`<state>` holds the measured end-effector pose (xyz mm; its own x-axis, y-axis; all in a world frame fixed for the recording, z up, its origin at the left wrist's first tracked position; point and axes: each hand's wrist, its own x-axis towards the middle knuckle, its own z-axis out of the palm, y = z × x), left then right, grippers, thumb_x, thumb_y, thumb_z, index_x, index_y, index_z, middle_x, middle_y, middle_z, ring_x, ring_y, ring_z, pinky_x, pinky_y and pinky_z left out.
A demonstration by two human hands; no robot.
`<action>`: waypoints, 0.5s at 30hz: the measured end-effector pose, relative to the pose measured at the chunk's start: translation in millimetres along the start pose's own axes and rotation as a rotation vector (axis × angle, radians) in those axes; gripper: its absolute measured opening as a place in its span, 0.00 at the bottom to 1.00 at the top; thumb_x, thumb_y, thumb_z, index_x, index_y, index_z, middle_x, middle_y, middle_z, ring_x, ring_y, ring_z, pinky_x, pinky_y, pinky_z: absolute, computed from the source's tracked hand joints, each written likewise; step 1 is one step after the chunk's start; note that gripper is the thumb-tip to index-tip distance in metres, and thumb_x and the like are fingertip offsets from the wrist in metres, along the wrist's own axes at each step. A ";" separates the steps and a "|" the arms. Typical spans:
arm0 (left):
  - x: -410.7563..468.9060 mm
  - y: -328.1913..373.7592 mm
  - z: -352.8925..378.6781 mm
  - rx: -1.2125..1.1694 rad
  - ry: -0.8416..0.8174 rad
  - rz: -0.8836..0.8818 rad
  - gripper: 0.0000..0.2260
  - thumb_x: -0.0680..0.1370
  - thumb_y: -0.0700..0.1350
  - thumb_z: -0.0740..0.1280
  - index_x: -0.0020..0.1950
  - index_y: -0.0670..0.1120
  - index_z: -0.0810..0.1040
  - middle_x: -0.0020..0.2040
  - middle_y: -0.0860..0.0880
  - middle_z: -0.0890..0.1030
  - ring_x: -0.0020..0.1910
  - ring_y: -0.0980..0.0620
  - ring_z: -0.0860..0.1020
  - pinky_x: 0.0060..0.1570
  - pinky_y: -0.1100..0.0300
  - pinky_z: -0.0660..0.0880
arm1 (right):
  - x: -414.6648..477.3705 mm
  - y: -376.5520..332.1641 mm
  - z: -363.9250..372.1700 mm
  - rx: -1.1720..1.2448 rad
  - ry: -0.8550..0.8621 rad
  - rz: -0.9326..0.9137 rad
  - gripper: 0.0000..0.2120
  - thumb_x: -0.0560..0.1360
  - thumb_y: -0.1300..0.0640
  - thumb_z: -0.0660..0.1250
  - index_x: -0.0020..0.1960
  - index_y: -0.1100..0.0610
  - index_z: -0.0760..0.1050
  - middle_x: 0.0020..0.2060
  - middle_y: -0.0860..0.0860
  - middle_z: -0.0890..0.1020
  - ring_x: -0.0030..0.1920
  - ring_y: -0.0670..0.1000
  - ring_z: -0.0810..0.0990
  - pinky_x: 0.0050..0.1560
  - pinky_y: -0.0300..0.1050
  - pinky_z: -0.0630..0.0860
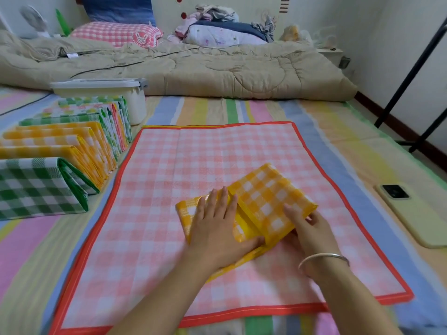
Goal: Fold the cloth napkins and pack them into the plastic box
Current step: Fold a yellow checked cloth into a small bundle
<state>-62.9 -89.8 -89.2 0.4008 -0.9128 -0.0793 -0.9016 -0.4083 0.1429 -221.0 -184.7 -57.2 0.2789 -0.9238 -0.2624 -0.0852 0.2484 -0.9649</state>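
A yellow checked napkin (268, 197), partly folded, lies on a spread pink checked napkin with a red border (169, 180). My left hand (217, 228) lies flat on the yellow napkin's left half, fingers apart. My right hand (309, 226) pinches its raised right flap at the near edge. A row of folded napkins (60, 151), green, yellow and red checked, leans at the left. The white plastic box (121, 90) stands behind that row, lid on it.
A phone (416, 213) lies at the right on the striped sheet (338, 146). A beige quilt (217, 68), pillows and piled clothes fill the back. A black rack's legs (411, 117) stand at the right by the wall.
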 end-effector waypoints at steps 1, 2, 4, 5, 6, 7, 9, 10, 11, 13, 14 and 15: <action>0.3 1.5 -0.3 -0.003 0.007 -0.011 0.56 0.60 0.82 0.35 0.81 0.51 0.36 0.79 0.49 0.30 0.77 0.48 0.28 0.76 0.45 0.32 | -3.4 5.1 7.7 0.042 -0.053 0.037 0.12 0.72 0.56 0.74 0.54 0.56 0.79 0.49 0.54 0.85 0.50 0.55 0.84 0.53 0.56 0.80; 0.3 1.9 -0.1 -0.001 0.008 -0.015 0.56 0.60 0.82 0.34 0.81 0.51 0.35 0.79 0.49 0.30 0.77 0.47 0.28 0.76 0.45 0.32 | -6.2 9.3 13.9 0.022 -0.080 0.044 0.13 0.71 0.57 0.75 0.55 0.56 0.79 0.49 0.54 0.85 0.50 0.54 0.84 0.52 0.55 0.80; 0.6 1.6 0.6 -0.001 0.003 -0.002 0.56 0.59 0.82 0.33 0.81 0.51 0.35 0.79 0.49 0.30 0.77 0.48 0.28 0.76 0.45 0.33 | -10.1 11.5 21.1 -0.100 -0.042 -0.022 0.14 0.70 0.63 0.75 0.53 0.56 0.77 0.47 0.52 0.84 0.46 0.51 0.83 0.45 0.46 0.78; 0.2 0.7 0.6 -0.004 0.000 0.010 0.56 0.60 0.82 0.33 0.81 0.51 0.35 0.79 0.49 0.30 0.77 0.48 0.29 0.76 0.45 0.33 | -10.8 11.9 22.4 -0.150 -0.005 -0.050 0.15 0.70 0.65 0.75 0.53 0.56 0.75 0.45 0.50 0.82 0.44 0.49 0.81 0.42 0.43 0.76; 0.2 -0.9 0.7 -0.011 -0.010 0.022 0.56 0.60 0.82 0.32 0.81 0.51 0.35 0.79 0.49 0.30 0.77 0.48 0.28 0.76 0.45 0.33 | -12.0 12.4 23.4 -0.183 0.018 -0.070 0.16 0.70 0.67 0.74 0.53 0.56 0.73 0.44 0.50 0.81 0.43 0.49 0.80 0.40 0.42 0.74; 0.4 -3.0 0.1 -0.026 -0.025 0.035 0.54 0.62 0.82 0.33 0.80 0.51 0.34 0.78 0.50 0.29 0.77 0.49 0.28 0.76 0.45 0.33 | -12.6 14.1 23.0 -0.215 0.028 -0.084 0.17 0.69 0.68 0.73 0.53 0.55 0.72 0.44 0.51 0.80 0.42 0.49 0.79 0.40 0.42 0.74; 1.4 -7.0 -2.3 -0.079 -0.057 0.054 0.47 0.68 0.76 0.34 0.80 0.51 0.35 0.78 0.50 0.29 0.76 0.50 0.27 0.76 0.47 0.32 | -15.1 15.9 23.0 -0.262 0.027 -0.115 0.18 0.69 0.69 0.72 0.53 0.54 0.71 0.44 0.51 0.80 0.43 0.51 0.79 0.41 0.43 0.73; 1.2 -8.4 -4.1 -0.104 -0.066 0.057 0.42 0.71 0.71 0.34 0.81 0.51 0.36 0.79 0.51 0.30 0.76 0.51 0.28 0.76 0.48 0.31 | -16.9 15.8 22.9 -0.290 0.025 -0.144 0.18 0.69 0.68 0.72 0.53 0.54 0.71 0.43 0.50 0.80 0.43 0.51 0.79 0.40 0.42 0.73; 1.3 -9.0 -4.9 -0.118 -0.066 0.052 0.38 0.73 0.66 0.34 0.81 0.51 0.37 0.79 0.51 0.31 0.77 0.52 0.28 0.76 0.49 0.31 | -19.0 16.2 22.8 -0.328 0.024 -0.181 0.17 0.70 0.68 0.71 0.53 0.54 0.71 0.41 0.49 0.79 0.42 0.50 0.79 0.38 0.39 0.72; 0.8 -7.1 -3.6 -0.106 -0.030 0.040 0.36 0.74 0.61 0.34 0.81 0.50 0.38 0.80 0.50 0.33 0.77 0.52 0.29 0.76 0.49 0.31 | -25.0 14.1 23.9 -0.435 0.029 -0.278 0.16 0.70 0.67 0.71 0.52 0.55 0.71 0.36 0.51 0.78 0.37 0.53 0.77 0.33 0.37 0.70; 0.9 -4.8 -2.3 -0.092 -0.012 0.034 0.37 0.74 0.62 0.36 0.82 0.50 0.39 0.80 0.50 0.34 0.78 0.51 0.30 0.76 0.48 0.31 | -27.4 14.2 24.4 -0.503 0.028 -0.336 0.15 0.70 0.66 0.71 0.53 0.56 0.72 0.33 0.53 0.78 0.33 0.54 0.76 0.31 0.39 0.68; 0.8 -2.7 -0.8 -0.075 0.012 0.032 0.38 0.74 0.63 0.37 0.82 0.49 0.40 0.81 0.50 0.35 0.78 0.50 0.31 0.76 0.48 0.32 | -29.5 13.9 25.0 -0.569 0.020 -0.390 0.15 0.71 0.64 0.71 0.55 0.58 0.73 0.30 0.53 0.77 0.30 0.52 0.74 0.28 0.39 0.66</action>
<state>-60.0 -89.4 -88.9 0.3745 -0.9251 -0.0622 -0.8992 -0.3787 0.2190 -206.5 -146.7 -63.0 0.3743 -0.9210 0.1084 -0.4723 -0.2899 -0.8324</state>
